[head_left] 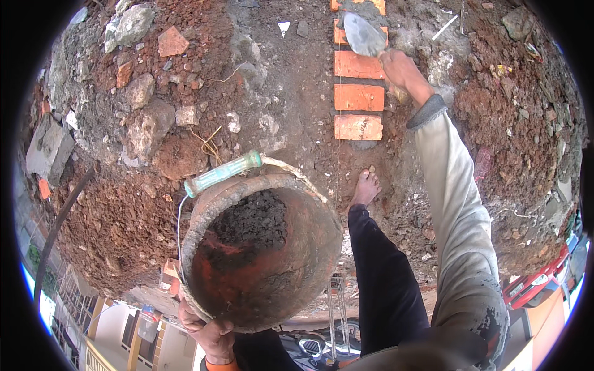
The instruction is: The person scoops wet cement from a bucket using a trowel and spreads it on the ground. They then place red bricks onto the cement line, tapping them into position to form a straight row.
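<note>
With my left hand (207, 331) I grip the rim of a tilted, mortar-crusted bucket (306, 250) at its near lower left; dark wet mortar (247, 219) sits inside, and its cord handle has a pale green grip (223, 173). My right hand (403, 73) is closed on a trowel, its grey-smeared blade (364, 34) over the upper bricks. A short row of orange bricks (359, 99) lies crosswise on the ground beneath it, the top ones partly coated in grey mortar. A thin string runs along the row's left side. The trowel's handle is mostly hidden by my fingers.
Rubble, stones and a grey block (48, 148) lie in reddish soil at both sides. A dark bent rod (65, 216) rises at left. My bare foot (366, 188) stands below the bricks. A red car (529, 281), parked vehicles and buildings show along the lower rim.
</note>
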Motion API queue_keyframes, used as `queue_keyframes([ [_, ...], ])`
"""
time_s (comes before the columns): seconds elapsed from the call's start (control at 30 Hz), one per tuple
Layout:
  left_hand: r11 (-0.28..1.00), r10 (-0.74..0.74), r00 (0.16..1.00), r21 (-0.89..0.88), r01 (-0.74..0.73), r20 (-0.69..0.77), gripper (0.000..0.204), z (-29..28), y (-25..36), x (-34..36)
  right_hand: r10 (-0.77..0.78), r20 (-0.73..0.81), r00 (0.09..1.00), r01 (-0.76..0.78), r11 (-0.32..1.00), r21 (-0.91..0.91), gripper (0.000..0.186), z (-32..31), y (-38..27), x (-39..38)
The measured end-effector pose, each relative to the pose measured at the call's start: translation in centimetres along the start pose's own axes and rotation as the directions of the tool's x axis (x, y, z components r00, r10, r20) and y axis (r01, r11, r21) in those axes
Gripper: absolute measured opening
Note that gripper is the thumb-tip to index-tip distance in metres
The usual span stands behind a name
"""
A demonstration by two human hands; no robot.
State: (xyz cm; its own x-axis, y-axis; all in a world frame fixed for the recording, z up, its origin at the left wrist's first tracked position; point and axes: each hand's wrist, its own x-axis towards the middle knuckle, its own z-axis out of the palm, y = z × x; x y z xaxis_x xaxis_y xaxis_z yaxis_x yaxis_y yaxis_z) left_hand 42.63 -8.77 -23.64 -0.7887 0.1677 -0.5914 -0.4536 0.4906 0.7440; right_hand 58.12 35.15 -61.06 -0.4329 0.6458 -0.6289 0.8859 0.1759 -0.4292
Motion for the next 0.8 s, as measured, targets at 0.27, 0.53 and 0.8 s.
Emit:
queue_keyframes([
  [0.27, 0.999, 0.023, 1.0, 0.034, -0.023, 0.003, 0.048, -1.0, -1.4, 0.0, 0.049, 0.078, 0.996, -0.054, 0.996, 0.064, 0.05, -4.1, -1.8, 5.4],
  [0.53, 1.0, 0.003, 1.0, -0.006, -0.003, 0.029, 0.039, 0.0, -0.9, 0.2, 0.048, -0.051, 0.998, -0.056, 0.986, -0.157, 0.04, 0.1, 0.4, 0.6],
  [0.8, 0.999, 0.015, 1.0, -0.035, -0.015, 0.007, 0.05, -1.4, -1.0, -0.4, 0.269, 0.03, 0.963, -0.234, 0.77, 0.593, 0.041, -1.0, -1.0, -1.1],
])
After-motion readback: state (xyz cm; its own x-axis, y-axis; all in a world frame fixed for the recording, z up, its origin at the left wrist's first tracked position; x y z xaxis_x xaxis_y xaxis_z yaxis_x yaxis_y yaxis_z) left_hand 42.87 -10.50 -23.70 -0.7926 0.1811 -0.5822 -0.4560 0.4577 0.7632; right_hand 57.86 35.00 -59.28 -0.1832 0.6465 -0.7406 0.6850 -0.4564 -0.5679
